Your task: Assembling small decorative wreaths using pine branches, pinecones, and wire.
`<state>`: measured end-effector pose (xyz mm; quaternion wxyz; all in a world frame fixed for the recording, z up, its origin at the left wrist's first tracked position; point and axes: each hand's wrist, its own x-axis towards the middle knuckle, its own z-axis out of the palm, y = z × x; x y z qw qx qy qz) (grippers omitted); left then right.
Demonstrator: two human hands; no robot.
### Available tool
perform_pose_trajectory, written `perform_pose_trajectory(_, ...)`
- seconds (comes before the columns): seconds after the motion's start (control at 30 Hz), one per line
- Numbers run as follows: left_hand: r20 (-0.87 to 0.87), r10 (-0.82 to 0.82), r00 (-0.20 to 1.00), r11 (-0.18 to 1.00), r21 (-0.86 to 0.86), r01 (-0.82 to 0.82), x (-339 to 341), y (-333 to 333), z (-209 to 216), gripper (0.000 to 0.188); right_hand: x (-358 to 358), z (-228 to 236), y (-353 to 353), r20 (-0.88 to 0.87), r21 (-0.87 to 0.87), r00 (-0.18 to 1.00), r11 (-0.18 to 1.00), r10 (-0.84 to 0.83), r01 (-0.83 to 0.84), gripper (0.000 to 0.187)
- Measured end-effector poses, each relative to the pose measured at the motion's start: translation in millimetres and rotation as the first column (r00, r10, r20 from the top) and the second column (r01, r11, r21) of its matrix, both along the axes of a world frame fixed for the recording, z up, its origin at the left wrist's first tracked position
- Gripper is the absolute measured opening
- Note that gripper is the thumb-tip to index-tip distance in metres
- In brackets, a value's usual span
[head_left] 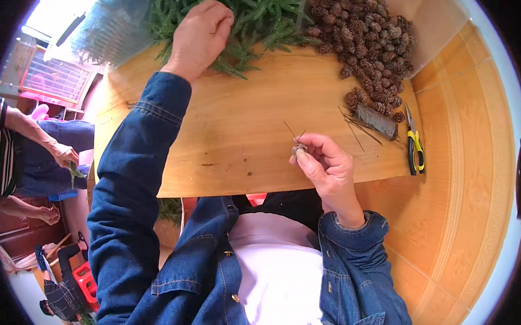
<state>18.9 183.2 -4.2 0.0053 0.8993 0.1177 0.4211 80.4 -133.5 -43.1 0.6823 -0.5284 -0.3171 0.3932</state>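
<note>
Closest in, a white shirt [282,268] is framed by a denim jacket [121,214], tucked up against the near edge of the wooden counter [227,126]. And here, just over that near edge, right of its middle, a small brown cone [299,150] is pinched between thumb and forefinger of the right hand [332,168]; the fingers are closed narrowly around it, and thin wire [289,129] is seen poking up from it.

Over at the right edge, yellow-and-black pliers [415,147] are laid with the jaws pointed to the far side. Just beside them, a dark grey cylinder [375,121] is tilted across the counter, with loose thin rods [361,129] strewn by its left end.

Deeper now, the far right corner is filled by a heap of brown cones [367,42], spilled down toward the cylinder. Along the far edge, green sprigs [255,11] are piled thickly, and they are met by the left hand [201,38]; its fingers are curled, but whether anything is gripped cannot be told. Clear plastic [114,46] is draped by the far left corner.

Beyond the left edge, a green sprig [74,172] is held in a co-worker's hand [64,154].
</note>
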Motion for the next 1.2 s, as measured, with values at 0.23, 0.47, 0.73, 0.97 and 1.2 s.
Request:
perform_pose_trajectory(0.23, 0.153, 0.202, 0.967, 0.954, -0.255, -0.159, -47.0, 22.4, 15.6, 0.012, -2.9, -2.4, 2.2, 0.045, -0.021, 0.997, 0.997, 0.069, -0.068, 0.022)
perform_pose_trajectory(0.47, 0.126, 0.247, 0.961, 0.955, -0.202, -0.219, -52.6, 39.5, 9.3, 0.014, -4.7, -1.4, 1.1, 0.109, -0.067, 0.991, 0.995, 0.08, -0.073, 0.022)
perform_pose_trajectory(0.73, -0.306, 0.475, 0.825, 0.87, 0.022, -0.493, -26.1, 42.5, 1.1, 0.018, -7.3, 1.6, -0.4, 0.197, -0.117, 0.974, 0.989, 0.11, -0.088, 0.023)
perform_pose_trajectory(0.97, -0.043, 0.104, 0.994, 0.776, -0.621, -0.109, -62.7, -6.8, 39.3, 0.022, -5.8, 8.5, 2.0, 0.18, -0.126, 0.98, 0.99, 0.08, -0.058, 0.023)
perform_pose_trajectory(1.2, 0.093, -0.376, 0.922, 0.156, -0.974, 0.162, -91.3, -68.2, 36.0, 0.021, 13.2, 44.3, 50.9, 0.565, 0.152, 0.825, 0.981, 0.016, -0.123, 0.023)
